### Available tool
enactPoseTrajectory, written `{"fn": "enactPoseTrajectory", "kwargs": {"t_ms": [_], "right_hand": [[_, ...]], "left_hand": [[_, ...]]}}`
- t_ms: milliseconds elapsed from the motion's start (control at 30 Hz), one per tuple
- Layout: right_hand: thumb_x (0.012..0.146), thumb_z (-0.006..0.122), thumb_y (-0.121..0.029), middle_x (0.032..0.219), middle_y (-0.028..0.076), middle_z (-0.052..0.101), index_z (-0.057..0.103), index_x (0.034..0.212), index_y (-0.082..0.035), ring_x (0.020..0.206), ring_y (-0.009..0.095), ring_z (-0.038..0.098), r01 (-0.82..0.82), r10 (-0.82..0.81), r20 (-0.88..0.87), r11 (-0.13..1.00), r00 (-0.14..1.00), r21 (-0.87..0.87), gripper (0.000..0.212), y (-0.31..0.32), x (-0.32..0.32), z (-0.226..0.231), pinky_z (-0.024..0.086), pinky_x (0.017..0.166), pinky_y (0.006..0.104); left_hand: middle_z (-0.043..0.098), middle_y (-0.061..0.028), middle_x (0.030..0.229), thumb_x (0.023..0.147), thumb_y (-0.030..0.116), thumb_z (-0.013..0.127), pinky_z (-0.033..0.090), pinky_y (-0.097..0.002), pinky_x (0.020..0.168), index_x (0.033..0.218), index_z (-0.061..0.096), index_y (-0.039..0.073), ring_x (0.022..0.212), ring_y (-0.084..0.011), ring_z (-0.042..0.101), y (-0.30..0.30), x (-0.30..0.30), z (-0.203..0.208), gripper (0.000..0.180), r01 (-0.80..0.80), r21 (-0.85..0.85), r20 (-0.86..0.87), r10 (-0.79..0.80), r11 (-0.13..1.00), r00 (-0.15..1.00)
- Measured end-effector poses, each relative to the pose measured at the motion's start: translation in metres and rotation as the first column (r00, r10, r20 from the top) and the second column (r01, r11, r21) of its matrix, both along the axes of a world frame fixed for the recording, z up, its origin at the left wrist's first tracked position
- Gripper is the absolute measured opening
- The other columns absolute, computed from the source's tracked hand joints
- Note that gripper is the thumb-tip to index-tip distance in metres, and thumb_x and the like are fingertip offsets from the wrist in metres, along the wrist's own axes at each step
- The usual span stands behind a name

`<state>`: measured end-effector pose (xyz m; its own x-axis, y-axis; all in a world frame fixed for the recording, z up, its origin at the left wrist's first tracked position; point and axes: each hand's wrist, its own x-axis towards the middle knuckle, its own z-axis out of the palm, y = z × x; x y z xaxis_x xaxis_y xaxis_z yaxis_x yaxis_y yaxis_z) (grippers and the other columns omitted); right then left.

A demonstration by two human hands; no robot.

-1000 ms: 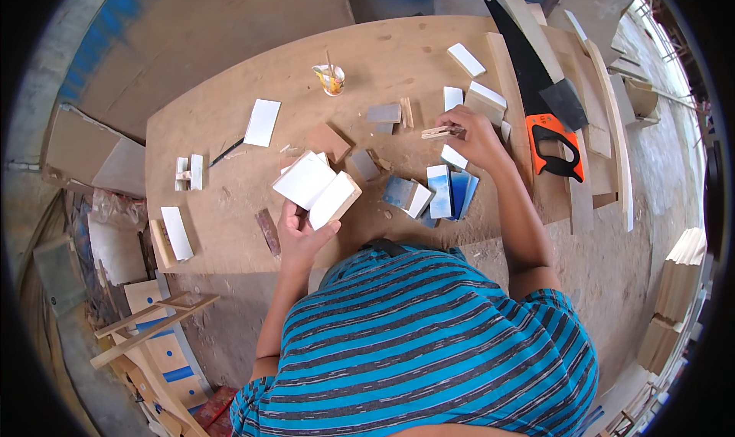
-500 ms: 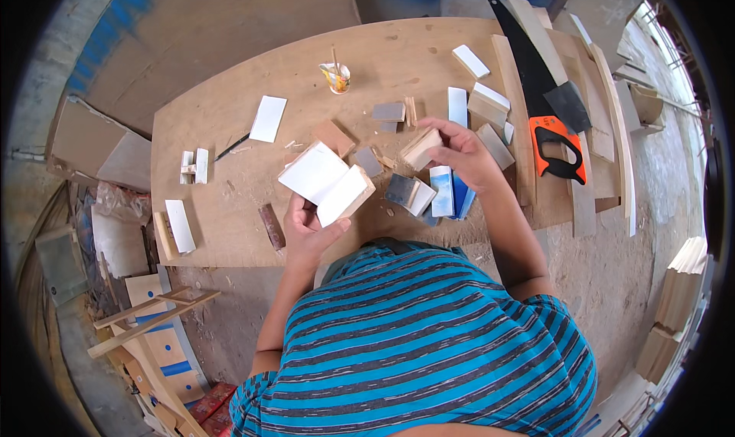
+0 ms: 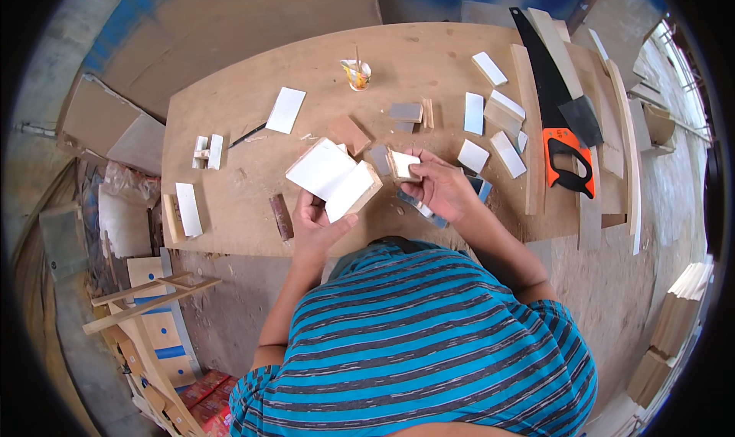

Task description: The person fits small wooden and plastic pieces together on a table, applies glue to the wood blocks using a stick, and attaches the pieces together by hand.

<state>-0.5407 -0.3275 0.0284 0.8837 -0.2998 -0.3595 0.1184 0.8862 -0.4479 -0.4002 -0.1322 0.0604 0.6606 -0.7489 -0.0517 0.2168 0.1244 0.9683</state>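
Note:
My left hand (image 3: 314,221) is closed around a pair of white-faced wood pieces (image 3: 331,175) that meet at an angle, its thumb on the near edge. My right hand (image 3: 445,188) pinches a small white-faced wood block (image 3: 403,166) between thumb and fingers. That block is just right of the pair, with a narrow gap between them. Beneath my right hand, blue-and-white offcuts (image 3: 429,213) are partly covered. Behind the held pair lies a brown block (image 3: 351,134), next to a grey piece (image 3: 380,160).
A handsaw (image 3: 568,161) with an orange handle lies among long wood strips (image 3: 528,130) at the right. More white offcuts (image 3: 507,153) lie nearby. A cup with a stick (image 3: 356,75) stands at the back of the table (image 3: 237,207). A wooden frame (image 3: 153,303) is at lower left.
My right hand has moved left toward the pair, bringing the small block close and turning its white face up. My left hand keeps its hold. The whole view has shifted slightly.

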Motion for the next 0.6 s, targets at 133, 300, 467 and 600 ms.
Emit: {"fn": "enactPoseTrajectory", "kwargs": {"t_ms": [133, 300, 467, 600], "right_hand": [[0.092, 0.052, -0.007, 0.107, 0.01, 0.061, 0.05, 0.117, -0.005, 0.091, 0.023, 0.066, -0.092, 0.084, 0.061, 0.984, 0.995, 0.151, 0.024, 0.015, 0.003, -0.007, 0.057, 0.08, 0.0313], [0.092, 0.054, -0.006, 0.104, 0.01, 0.061, 0.047, 0.124, -0.003, 0.087, 0.02, 0.066, -0.158, 0.15, 0.06, 0.974, 0.987, 0.161, 0.033, 0.026, 0.006, 0.01, 0.058, 0.077, 0.028], [0.086, 0.064, -0.004, 0.107, 0.007, 0.06, 0.044, 0.13, -0.001, 0.089, 0.013, 0.064, -0.317, 0.317, 0.168, 0.948, 0.933, -0.024, 0.049, 0.02, 0.002, 0.011, 0.056, 0.08, 0.0262], [0.085, 0.067, -0.008, 0.112, 0.005, 0.059, 0.045, 0.131, 0.0, 0.098, 0.012, 0.06, -0.294, 0.312, 0.119, 0.944, 0.943, -0.15, 0.052, 0.023, 0.0, 0.023, 0.05, 0.088, 0.0266]], "left_hand": [[0.053, -0.0153, 0.126, 0.067, 0.0, 0.078, 0.042, -0.0362, 0.101, 0.134, 0.038, -0.004, 0.121, -0.0238, 0.051, -0.003, -0.006, 0.007, 0.079, -0.025, 0.006, 0.009, 0.025, 1.0, 1.0], [0.053, -0.0148, 0.126, 0.068, 0.002, 0.079, 0.042, -0.0357, 0.102, 0.133, 0.039, -0.004, 0.118, -0.0228, 0.053, 0.0, 0.0, 0.003, 0.076, 0.022, 0.064, 0.216, -0.035, 0.998, 0.976], [0.054, -0.0145, 0.124, 0.067, 0.002, 0.079, 0.042, -0.0347, 0.101, 0.131, 0.04, -0.004, 0.116, -0.0221, 0.055, 0.007, 0.007, 0.014, 0.076, 0.058, 0.102, 0.218, -0.079, 0.993, 0.973], [0.054, -0.014, 0.123, 0.065, 0.001, 0.079, 0.043, -0.0339, 0.1, 0.13, 0.041, -0.003, 0.115, -0.0216, 0.055, 0.009, 0.009, 0.024, 0.075, 0.064, 0.106, 0.239, -0.088, 0.992, 0.967]]}}
